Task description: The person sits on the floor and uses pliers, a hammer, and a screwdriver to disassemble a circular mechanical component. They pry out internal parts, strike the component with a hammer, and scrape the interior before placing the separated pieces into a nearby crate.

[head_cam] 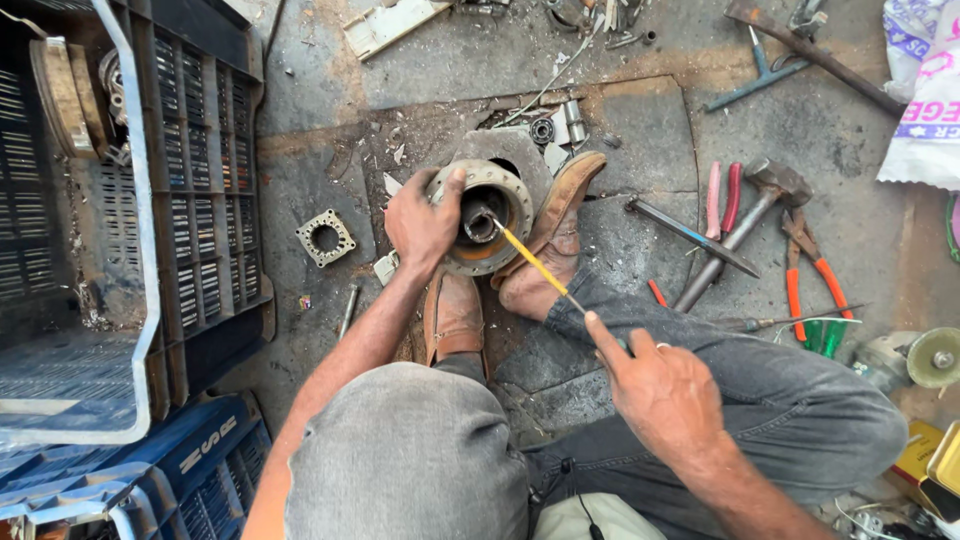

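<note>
A round rusty metal hub (487,214) with a wide central bore stands on the floor between my two brown boots. My left hand (420,222) grips its left rim and steadies it. My right hand (662,390) holds a long thin tool with a yellow shaft (535,263). The tool slants up to the left, and its tip sits inside the hub's bore. My knees in grey trousers fill the lower part of the view.
A grey plastic crate (190,210) and a blue crate (190,470) stand at the left. A small square flange (325,238) lies left of the hub. A hammer (745,220), pliers (722,198), snips (805,262) and a grinder disc (932,357) lie at the right.
</note>
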Demonstrator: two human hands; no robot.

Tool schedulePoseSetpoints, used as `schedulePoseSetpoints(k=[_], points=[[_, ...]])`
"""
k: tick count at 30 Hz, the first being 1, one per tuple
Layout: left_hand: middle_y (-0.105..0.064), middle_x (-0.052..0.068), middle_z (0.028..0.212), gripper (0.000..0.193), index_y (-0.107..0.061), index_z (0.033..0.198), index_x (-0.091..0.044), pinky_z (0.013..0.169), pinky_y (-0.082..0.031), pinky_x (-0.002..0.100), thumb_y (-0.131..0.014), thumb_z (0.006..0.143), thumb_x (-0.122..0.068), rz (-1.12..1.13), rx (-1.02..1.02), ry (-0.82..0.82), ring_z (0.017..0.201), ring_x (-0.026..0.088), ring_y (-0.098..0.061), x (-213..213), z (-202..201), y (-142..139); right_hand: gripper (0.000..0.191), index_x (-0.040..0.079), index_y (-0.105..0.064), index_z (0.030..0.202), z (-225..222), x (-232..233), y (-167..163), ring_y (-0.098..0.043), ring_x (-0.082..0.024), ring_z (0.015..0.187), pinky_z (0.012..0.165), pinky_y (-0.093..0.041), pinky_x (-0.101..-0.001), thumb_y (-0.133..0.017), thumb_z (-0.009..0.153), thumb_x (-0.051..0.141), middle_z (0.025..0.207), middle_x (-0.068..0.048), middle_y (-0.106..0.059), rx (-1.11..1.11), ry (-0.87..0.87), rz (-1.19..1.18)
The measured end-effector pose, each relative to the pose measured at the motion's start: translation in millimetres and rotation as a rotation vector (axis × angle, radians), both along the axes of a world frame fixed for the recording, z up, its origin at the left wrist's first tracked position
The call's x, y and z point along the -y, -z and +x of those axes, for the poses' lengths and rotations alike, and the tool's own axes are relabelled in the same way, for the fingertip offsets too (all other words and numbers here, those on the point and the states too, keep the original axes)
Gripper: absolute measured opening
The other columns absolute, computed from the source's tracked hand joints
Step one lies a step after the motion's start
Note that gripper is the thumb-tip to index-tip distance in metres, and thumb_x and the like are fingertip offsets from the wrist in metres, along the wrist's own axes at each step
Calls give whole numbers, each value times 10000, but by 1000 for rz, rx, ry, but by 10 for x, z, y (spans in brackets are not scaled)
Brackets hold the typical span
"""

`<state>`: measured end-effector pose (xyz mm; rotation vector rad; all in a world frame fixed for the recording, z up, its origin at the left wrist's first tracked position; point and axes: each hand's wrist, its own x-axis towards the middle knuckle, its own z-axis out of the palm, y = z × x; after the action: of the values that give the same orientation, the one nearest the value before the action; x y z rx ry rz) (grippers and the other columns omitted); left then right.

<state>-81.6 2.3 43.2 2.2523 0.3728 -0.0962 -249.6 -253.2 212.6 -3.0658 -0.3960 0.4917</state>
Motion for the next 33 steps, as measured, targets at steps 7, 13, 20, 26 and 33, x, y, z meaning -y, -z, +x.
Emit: schedulePoseSetpoints(k=[7,13,20,26,33], points=[[-762,231,1001,683,-767,1131,-45,845,-561,464,-658,860,-662,34,-1,-17,954,395,-741,67,82,-31,452,246,-619,1386,708,97,-415,-682,-270,558,510,-562,-431,-594,942,330,753,-85,-626,-174,-201,-103],[-757,239,991,633,-788,1115,-67,857,-551,482,-644,886,-639,88,-61,-36,962,420,-721,-9,45,93,516,319,-625,1408,962,528,-170,-676,-291,563,515,-559,-448,-611,898,398,785,-85,-631,-210,-320,-87],[-772,190,972,608,-772,1109,-69,793,-583,452,-611,918,-623,53,80,105,896,348,-758,-165,-76,255,553,410,-616,1424,1235,691,34,-661,-292,556,522,-547,-446,-618,871,410,726,-66,-642,-252,-277,66],[-785,158,929,599,-777,1088,-102,762,-578,429,-599,930,-651,19,-76,59,835,299,-774,-175,-23,305,551,362,-522,1500,652,432,-22,-696,-268,580,514,-575,-427,-541,956,450,835,-80,-626,-388,-168,-133],[-748,150,939,542,-764,977,-98,785,-540,442,-717,857,-625,38,-114,2,891,314,-725,-117,179,269,468,229,-680,1291,608,648,-46,-752,-321,763,652,-592,-438,-656,864,419,972,-121,-775,-196,57,286]])
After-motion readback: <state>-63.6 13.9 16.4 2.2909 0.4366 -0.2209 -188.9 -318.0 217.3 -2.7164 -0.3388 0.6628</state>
